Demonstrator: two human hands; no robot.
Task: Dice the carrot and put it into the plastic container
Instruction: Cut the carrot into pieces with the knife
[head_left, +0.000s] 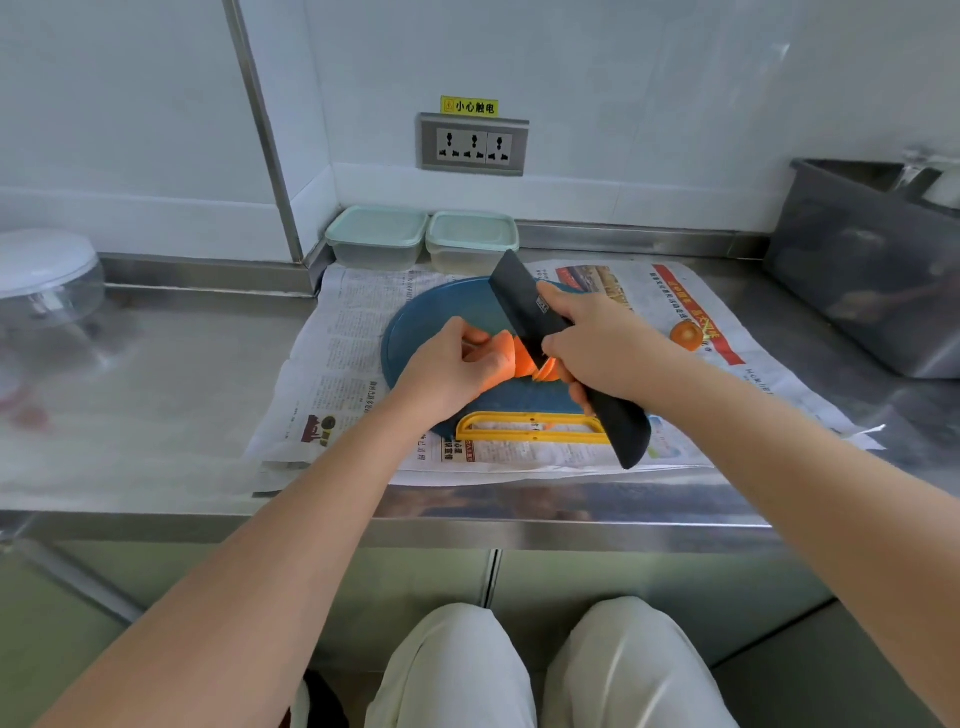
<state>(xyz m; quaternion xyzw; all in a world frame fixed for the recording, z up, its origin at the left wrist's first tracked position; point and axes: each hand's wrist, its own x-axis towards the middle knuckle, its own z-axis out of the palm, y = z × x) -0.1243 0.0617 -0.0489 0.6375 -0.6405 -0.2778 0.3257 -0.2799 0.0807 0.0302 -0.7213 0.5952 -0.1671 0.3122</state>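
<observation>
The left hand (452, 364) is holding the carrot (511, 358) down on the blue cutting board (415, 322), with its fingers curled around it. The right hand (597, 348) is gripping the black knife (524, 304), whose blade is meeting the carrot's cut end, where thin slices (548, 373) are lying. Behind the board, by the wall, a plastic container (376, 236) is standing with its lid on, just beside a 2nd container (471, 241). 1 carrot piece (687, 335) is lying on the newspaper (337, 338) at the right.
</observation>
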